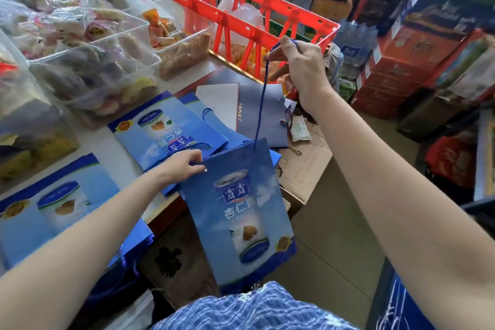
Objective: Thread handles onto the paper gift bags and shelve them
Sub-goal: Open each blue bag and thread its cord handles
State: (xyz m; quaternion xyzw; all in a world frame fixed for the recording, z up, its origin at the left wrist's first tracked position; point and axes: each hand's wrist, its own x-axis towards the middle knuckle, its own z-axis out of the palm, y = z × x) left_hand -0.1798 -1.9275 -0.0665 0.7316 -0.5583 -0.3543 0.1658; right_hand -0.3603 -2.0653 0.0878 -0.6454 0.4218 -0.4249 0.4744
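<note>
A flat blue paper gift bag (238, 211) printed with a can hangs upright in front of me, off the table's edge. My left hand (182, 165) pinches its top left corner. My right hand (297, 65) is raised above it and grips a blue cord handle (261, 104). The cord runs taut down to the bag's top right edge. More flat blue bags (160, 128) lie overlapped on the table behind, some with cords on them. Another blue bag (53, 206) lies at the near left.
Clear plastic boxes of pastries (88, 61) fill the table's left side. A red plastic crate (254, 24) stands at the back. A dark blue flat bag (262, 112) lies by a cardboard sheet (305, 169). Stacked cartons (415, 61) crowd the floor at right.
</note>
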